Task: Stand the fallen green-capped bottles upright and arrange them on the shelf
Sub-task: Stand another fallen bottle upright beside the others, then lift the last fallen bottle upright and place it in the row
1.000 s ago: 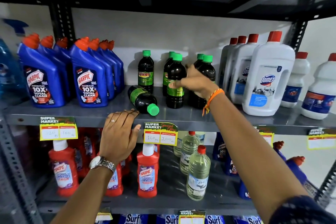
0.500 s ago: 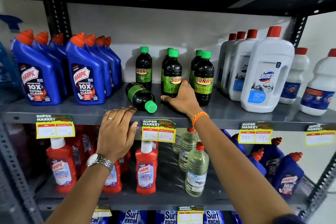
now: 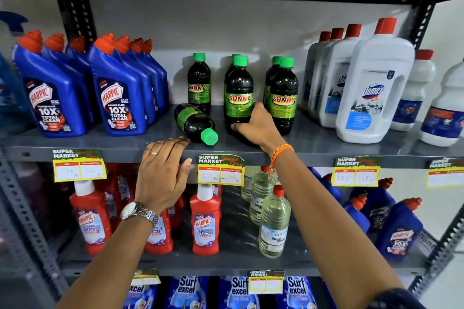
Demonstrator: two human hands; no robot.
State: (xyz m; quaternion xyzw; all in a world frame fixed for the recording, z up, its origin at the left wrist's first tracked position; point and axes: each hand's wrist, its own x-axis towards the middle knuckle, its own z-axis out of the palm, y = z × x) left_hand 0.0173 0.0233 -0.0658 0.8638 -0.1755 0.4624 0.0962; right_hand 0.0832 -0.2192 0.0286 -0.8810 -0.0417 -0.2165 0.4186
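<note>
Now my right hand (image 3: 258, 130) has dropped from the bottle necks, where it was a second ago, to the foot of the middle-front dark plastic bottle with a green cap and green SUNNY label (image 3: 239, 98). Its fingers (image 3: 237, 126) are loosely curled, thumb and fingertips touching that bottle's base; I judge this a nudge into line, not a lift. My left hand (image 3: 160, 173) has not moved: its fingers are spread flat over the front lip of the grey metal shelf (image 3: 313, 148), holding nothing.

Five such bottles now stand upright, in three short rows running back from my right fingers. One fallen green-capped bottle (image 3: 194, 124) lies on its side just beside my left fingertips, cap toward me, near the edge. So the task is nearly done; that one remains.

Left of my hands stand blue angled-neck toilet cleaner bottles with red caps (image 3: 118, 98); right of them, white bleach bottles with red caps (image 3: 371, 88). Behind is a plain white wall (image 3: 226, 25), and yellow price tags (image 3: 220, 175) hang below.
</note>
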